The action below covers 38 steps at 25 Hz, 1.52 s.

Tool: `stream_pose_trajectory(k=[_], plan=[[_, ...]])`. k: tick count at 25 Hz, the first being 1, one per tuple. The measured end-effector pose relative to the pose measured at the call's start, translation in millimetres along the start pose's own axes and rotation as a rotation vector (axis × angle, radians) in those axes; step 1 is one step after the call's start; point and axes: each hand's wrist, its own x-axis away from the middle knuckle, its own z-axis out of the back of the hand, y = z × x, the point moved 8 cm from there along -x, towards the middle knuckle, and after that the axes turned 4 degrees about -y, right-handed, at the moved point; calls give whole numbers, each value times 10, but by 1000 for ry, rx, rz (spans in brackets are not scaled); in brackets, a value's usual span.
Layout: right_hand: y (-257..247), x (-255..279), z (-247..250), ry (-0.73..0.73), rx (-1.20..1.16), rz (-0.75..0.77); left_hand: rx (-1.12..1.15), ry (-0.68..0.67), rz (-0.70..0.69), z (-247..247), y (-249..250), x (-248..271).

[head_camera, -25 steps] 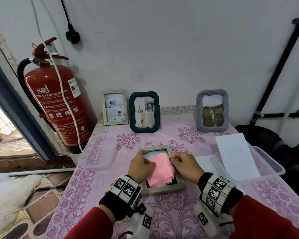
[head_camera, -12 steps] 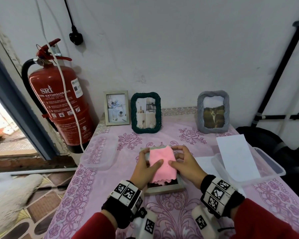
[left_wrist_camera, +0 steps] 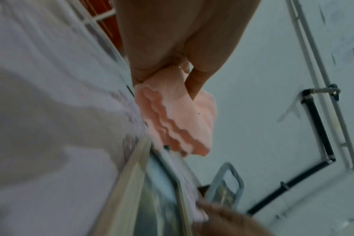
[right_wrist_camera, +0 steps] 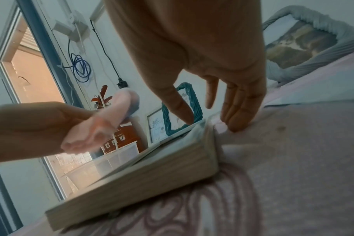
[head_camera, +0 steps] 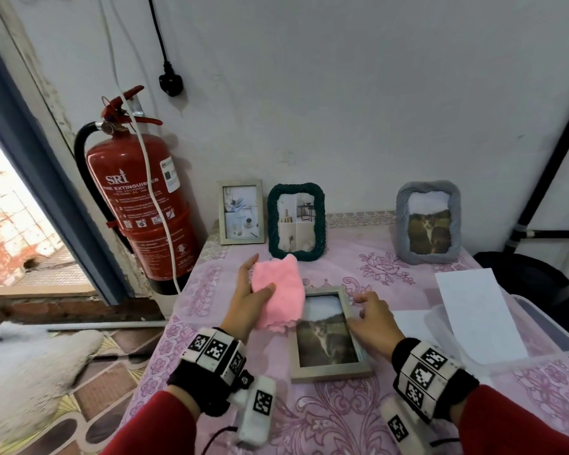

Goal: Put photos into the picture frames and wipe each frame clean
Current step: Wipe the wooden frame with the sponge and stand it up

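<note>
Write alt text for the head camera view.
A left hand lifts a folded pink cloth off a pale wooden frame holding a cat photo, lying flat on a pink floral tablecloth, while the right hand steadies its edge. Three framed photos stand against the wall; a red fire extinguisher stands left.

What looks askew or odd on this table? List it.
Little stands out. The wooden frame with the cat photo lies flat on the tablecloth, slightly skewed, while three other frames stand upright by the wall. A white sheet juts out of the plastic container.
</note>
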Motion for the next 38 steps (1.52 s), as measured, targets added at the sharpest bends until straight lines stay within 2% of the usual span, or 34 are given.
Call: stream_pose_trajectory(k=[3,6,10,13,19,21,22,25,27,29,33,36,38], plan=[[-24,-33,-116,-51,89,-48,-83,27,-71,390,276,-109],[-70,-48,-161,-49,202,-63,-319,87,-117,799,444,-265],[-93,-50,-186,-92,250,-83,-503,64,-11,1167,372,-426],[-110,-54,-188,-105,263,-84,-543,-18,78,1258,235,-465],[-95,-74,-194,-103,262,-83,-947,-190,161,1135,-8,-526],[-80,-79,-193,-100,256,-78,-1148,-193,156,1095,-63,-528],[-76,-82,-190,-98,252,-76,-1200,-137,114,1087,-32,-522],[-54,-85,-199,-101,244,-74,-1163,59,-110,1033,176,-439],[-44,-89,-206,-106,241,-73,-1122,6,-179,918,178,-403],[-38,-91,-208,-111,239,-70,-1106,-82,-97,841,37,-377],[-58,-78,-202,-119,216,-51,-1120,-138,56,850,-176,-350],[-51,-92,-194,-111,192,-41,-1146,-162,70,800,-166,-315],[-32,-104,-183,-113,171,-39,-1149,-106,21,760,-70,-269]])
